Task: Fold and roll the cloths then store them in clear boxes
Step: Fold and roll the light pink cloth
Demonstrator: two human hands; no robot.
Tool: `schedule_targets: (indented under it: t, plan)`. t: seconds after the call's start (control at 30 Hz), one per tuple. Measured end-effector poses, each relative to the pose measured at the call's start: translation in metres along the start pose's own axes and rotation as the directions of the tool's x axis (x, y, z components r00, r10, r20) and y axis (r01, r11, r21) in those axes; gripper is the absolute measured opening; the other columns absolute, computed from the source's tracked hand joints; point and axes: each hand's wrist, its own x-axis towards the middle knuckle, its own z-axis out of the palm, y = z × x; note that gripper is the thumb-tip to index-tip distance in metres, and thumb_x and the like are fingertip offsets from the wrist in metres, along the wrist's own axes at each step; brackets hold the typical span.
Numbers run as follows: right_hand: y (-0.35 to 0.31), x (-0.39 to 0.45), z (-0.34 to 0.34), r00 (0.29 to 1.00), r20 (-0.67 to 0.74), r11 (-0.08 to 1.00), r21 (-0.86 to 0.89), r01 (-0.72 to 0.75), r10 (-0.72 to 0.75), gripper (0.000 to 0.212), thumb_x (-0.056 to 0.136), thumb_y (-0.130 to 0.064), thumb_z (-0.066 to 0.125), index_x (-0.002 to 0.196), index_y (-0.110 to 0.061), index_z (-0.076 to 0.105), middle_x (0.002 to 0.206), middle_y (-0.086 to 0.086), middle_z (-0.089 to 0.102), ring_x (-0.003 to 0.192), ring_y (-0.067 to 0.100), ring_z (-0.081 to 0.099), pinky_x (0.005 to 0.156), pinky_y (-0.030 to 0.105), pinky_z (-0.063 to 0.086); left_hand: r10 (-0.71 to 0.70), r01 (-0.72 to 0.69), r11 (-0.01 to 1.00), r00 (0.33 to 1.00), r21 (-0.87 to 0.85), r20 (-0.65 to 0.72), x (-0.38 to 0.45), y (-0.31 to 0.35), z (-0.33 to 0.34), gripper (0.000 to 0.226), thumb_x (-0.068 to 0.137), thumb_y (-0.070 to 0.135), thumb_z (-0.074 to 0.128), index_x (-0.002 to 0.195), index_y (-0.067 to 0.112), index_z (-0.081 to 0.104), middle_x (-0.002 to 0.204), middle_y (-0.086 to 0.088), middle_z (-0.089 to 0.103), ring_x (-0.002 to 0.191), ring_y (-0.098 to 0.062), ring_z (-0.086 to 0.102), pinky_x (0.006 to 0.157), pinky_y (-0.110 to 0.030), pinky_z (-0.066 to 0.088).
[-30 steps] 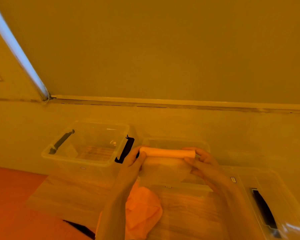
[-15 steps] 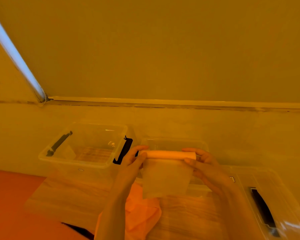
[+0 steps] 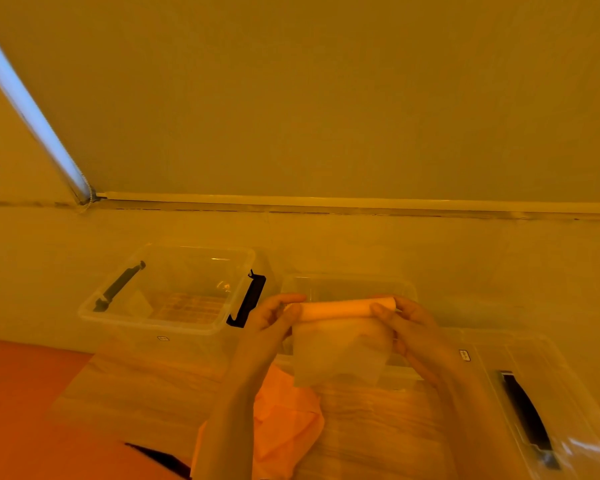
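I hold a pale cloth (image 3: 340,355) in the air in front of a clear box (image 3: 347,284). Its top part is rolled into a tube (image 3: 343,308) and the rest hangs down as a loose flap. My left hand (image 3: 274,318) pinches the tube's left end and my right hand (image 3: 407,323) pinches its right end. An orange cloth (image 3: 284,424) lies crumpled on the wooden table below my left forearm. A second clear box (image 3: 167,289) with black latches stands empty at the left.
A clear lid or box with a black handle (image 3: 527,414) lies at the right near the table's edge. The wooden table (image 3: 142,386) meets a wall just behind the boxes. An orange surface (image 3: 25,410) lies at the lower left.
The hanging flap of the pale cloth has grown longer below the tube. Both hands stay at the tube's ends at about the same height.
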Motion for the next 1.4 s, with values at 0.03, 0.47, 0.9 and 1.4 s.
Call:
schedule_targets:
  t: [0.03, 0.47, 0.9, 1.4]
  plan:
    - [-0.001, -0.001, 0.001, 1.000, 0.012, 1.000, 0.019, -0.005, 0.005, 0.026, 0.073, -0.017, 0.064, 0.099, -0.016, 0.067, 0.102, 0.012, 0.069, 0.089, 0.026, 0.069, 0.068, 0.039, 0.058, 0.004, -0.004, 1.000, 1.000, 0.001, -0.005, 0.001, -0.001, -0.001, 0.018, 0.091, 0.019, 0.057, 0.103, 0.026, 0.069, 0.110, -0.003, 0.066, 0.096, -0.017, 0.064, 0.071, -0.026, 0.054]
    - [0.005, 0.001, -0.003, 0.990, 0.110, 0.992, 0.102, 0.072, -0.083, 0.074, 0.029, -0.037, 0.095, 0.098, -0.023, 0.070, 0.095, 0.006, 0.072, 0.083, 0.021, 0.069, 0.061, 0.030, 0.057, -0.036, 0.038, 0.996, 0.999, -0.077, 0.017, 0.002, -0.007, -0.009, 0.031, 0.077, 0.016, 0.069, 0.108, 0.021, 0.068, 0.106, -0.004, 0.071, 0.101, -0.021, 0.066, 0.083, -0.034, 0.053]
    - [0.005, 0.002, -0.001, 0.994, 0.013, 0.991, -0.081, 0.110, -0.110, 0.036, 0.064, -0.027, 0.076, 0.100, -0.025, 0.070, 0.105, 0.004, 0.071, 0.092, 0.021, 0.068, 0.072, 0.036, 0.055, -0.042, 0.042, 0.998, 0.999, -0.035, 0.005, 0.004, -0.010, -0.006, 0.031, 0.087, 0.014, 0.062, 0.116, 0.025, 0.063, 0.115, -0.001, 0.064, 0.105, -0.017, 0.062, 0.087, -0.037, 0.054]
    - [0.001, -0.003, 0.001, 0.999, 0.005, 0.993, -0.116, 0.037, -0.037, 0.028, 0.064, -0.022, 0.072, 0.092, -0.029, 0.071, 0.089, 0.003, 0.072, 0.072, 0.015, 0.068, 0.053, 0.025, 0.051, 0.043, -0.042, 0.998, 0.998, -0.039, 0.042, 0.000, -0.003, -0.002, 0.023, 0.089, 0.013, 0.059, 0.104, 0.028, 0.067, 0.112, 0.001, 0.067, 0.101, -0.021, 0.063, 0.071, -0.030, 0.053]
